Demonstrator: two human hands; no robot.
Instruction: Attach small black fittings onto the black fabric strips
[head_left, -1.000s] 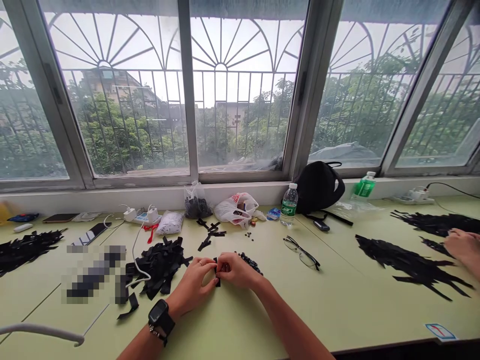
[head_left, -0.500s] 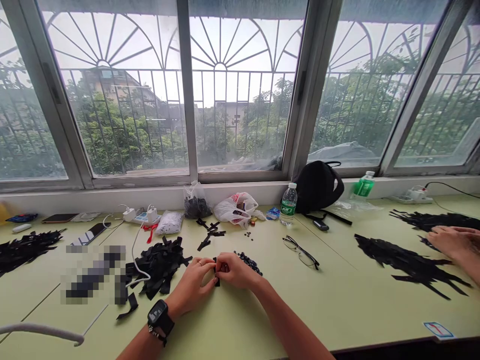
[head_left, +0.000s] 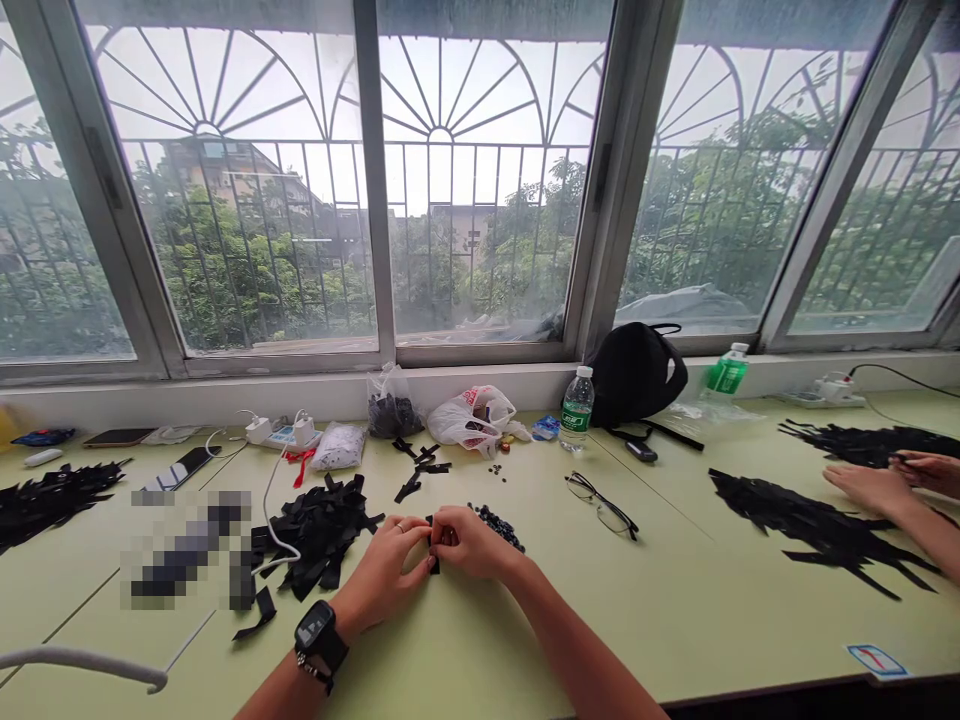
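Note:
Near the table's middle, my left hand point(head_left: 390, 562), with a watch at the wrist, pinches a short black fabric strip point(head_left: 435, 566). Against it, the fingers of my right hand point(head_left: 474, 540) are closed on the same strip; whether a small piece is also between them is hidden. Just behind my right hand lies a heap of small, shiny black button-like pieces point(head_left: 501, 526), partly covered by the hand. To the left of my left hand spreads a pile of black fabric strips point(head_left: 319, 535), with a white cable across it.
Behind my hands are a white plastic bag point(head_left: 469, 418), a water bottle point(head_left: 576, 412) and a few loose strips point(head_left: 421, 465). Eyeglasses point(head_left: 604, 505) lie to the right. Farther right, a co-worker's hands point(head_left: 874, 490) are near bundles of black strips point(head_left: 795, 520).
My hands and the strip between them show no visible movement. The co-worker's hand at the right has shifted left and nearer, and a second hand now shows.

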